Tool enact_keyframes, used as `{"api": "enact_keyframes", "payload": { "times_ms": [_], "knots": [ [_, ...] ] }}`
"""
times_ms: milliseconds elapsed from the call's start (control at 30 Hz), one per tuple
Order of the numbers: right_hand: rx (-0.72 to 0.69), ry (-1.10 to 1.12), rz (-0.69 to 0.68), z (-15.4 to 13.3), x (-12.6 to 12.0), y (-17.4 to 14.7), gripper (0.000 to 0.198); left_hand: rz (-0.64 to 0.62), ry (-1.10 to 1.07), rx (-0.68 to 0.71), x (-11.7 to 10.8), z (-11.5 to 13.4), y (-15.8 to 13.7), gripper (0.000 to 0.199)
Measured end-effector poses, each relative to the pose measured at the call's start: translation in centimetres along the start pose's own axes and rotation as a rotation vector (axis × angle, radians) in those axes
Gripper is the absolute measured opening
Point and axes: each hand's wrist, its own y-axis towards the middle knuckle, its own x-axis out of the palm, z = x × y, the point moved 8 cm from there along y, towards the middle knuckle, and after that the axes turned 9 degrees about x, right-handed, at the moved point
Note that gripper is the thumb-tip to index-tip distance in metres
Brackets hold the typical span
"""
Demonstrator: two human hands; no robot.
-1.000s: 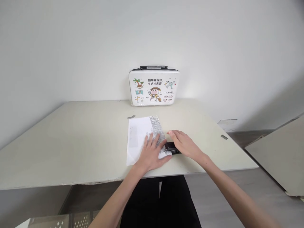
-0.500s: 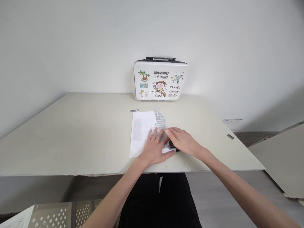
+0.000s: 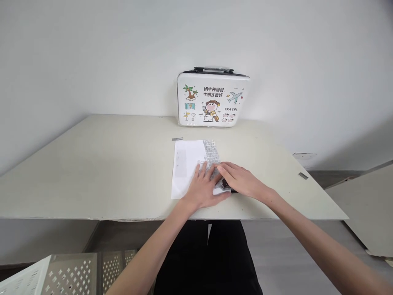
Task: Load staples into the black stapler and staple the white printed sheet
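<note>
A white sheet of paper with a grey printed pattern along its right side lies on the table. My left hand rests flat on the sheet's lower right part, fingers spread. Just right of it, my right hand is closed over a black stapler at the paper's right edge. Most of the stapler is hidden under that hand, and I cannot see whether its jaws are pressed together. A strip of staples lies by the paper's top left corner.
Against the wall stands a white cartoon-printed case with a black handle. Another grey staple strip lies near the table's right edge. Perforated plastic baskets are below the table's front edge at the left.
The camera view has shifted a little, so everything appears slightly higher and further right. Both hands keep their places on the paper and the stapler.
</note>
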Motion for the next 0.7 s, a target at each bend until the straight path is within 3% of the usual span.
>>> {"api": "enact_keyframes", "payload": {
  "times_ms": [700],
  "knots": [
    [-0.039,-0.055,-0.008,-0.33,0.27,0.20,0.052,0.000,0.008,0.000,-0.02,0.01,0.13,0.089]
  ]
}}
